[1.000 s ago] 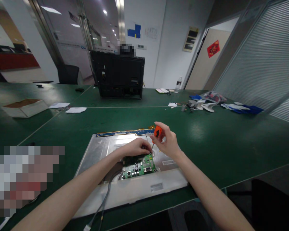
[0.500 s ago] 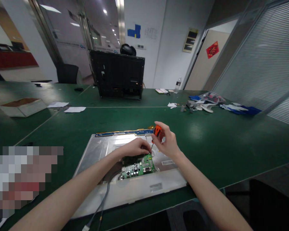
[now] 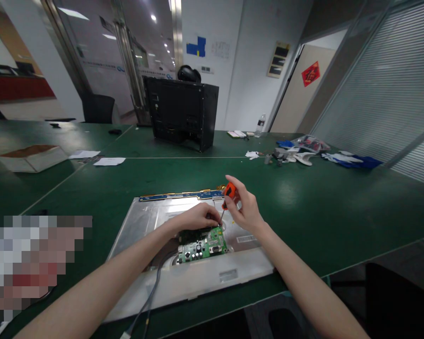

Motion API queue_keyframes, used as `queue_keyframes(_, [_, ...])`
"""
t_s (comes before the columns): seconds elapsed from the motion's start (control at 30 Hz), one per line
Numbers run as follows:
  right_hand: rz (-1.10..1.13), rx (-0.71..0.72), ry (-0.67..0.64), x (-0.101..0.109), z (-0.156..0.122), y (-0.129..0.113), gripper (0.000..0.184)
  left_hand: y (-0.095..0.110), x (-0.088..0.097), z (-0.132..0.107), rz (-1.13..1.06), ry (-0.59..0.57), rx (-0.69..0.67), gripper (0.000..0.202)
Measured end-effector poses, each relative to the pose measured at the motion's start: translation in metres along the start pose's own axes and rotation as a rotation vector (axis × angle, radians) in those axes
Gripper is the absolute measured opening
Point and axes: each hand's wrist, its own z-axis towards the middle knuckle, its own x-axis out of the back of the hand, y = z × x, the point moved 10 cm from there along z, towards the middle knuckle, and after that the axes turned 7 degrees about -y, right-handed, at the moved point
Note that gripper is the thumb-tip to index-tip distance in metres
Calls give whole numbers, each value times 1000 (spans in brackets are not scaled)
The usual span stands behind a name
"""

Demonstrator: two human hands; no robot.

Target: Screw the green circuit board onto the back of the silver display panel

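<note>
A silver metal panel (image 3: 151, 217), the back of a flat screen, lies on the green table in front of me. A green circuit board (image 3: 203, 245) sits on its near half, with a grey cable (image 3: 154, 293) running off toward me. My right hand (image 3: 243, 208) is closed round a small orange-handled screwdriver (image 3: 229, 192), its tip pointing down at the board's far corner. My left hand (image 3: 198, 217) rests curled on the board's far edge, fingertips pinched beside the screwdriver tip.
A black monitor housing (image 3: 183, 112) stands upright further back, with a person's head behind it. A cardboard box (image 3: 30, 157) and papers (image 3: 106, 161) lie at the left. Gloves, small parts and a water bottle (image 3: 260, 125) lie at the right back.
Both hands stay at the board's far corner, the screwdriver handle shifting only slightly. The black monitor housing at the back has been turned and moved to the right.
</note>
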Motion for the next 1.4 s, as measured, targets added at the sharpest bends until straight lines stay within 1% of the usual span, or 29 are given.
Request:
queue_keyframes(0.33, [-124,27,96,6,0,-1,44,3,1,-1,23,0,-7,15])
queue_keyframes(0.43, [-115,17,82,6,1,1,45,3,1,-1,27,-1,-12,15])
queue_keyframes(0.6, [-18,7,11,2,1,1,52,4,1,-1,15,2,-8,16])
queue_keyframes(0.67, [-9,15,14,3,0,-1,54,4,1,-1,7,4,-4,15])
queue_keyframes(0.83, [-88,47,88,9,-1,-7,49,3,1,-1,0,3,1,15])
queue_keyframes(0.97, [-119,50,133,11,-1,-7,44,2,1,-1,19,0,-14,15])
queue_keyframes(1.17, [-101,49,89,9,-1,-7,46,1,1,0,25,6,-16,15])
queue_keyframes(1.3, [-27,47,40,6,-1,-7,50,-2,0,0,6,7,-3,16])
queue_keyframes(1.4, [-38,31,63,8,0,-6,51,-3,-1,0,6,9,5,16])
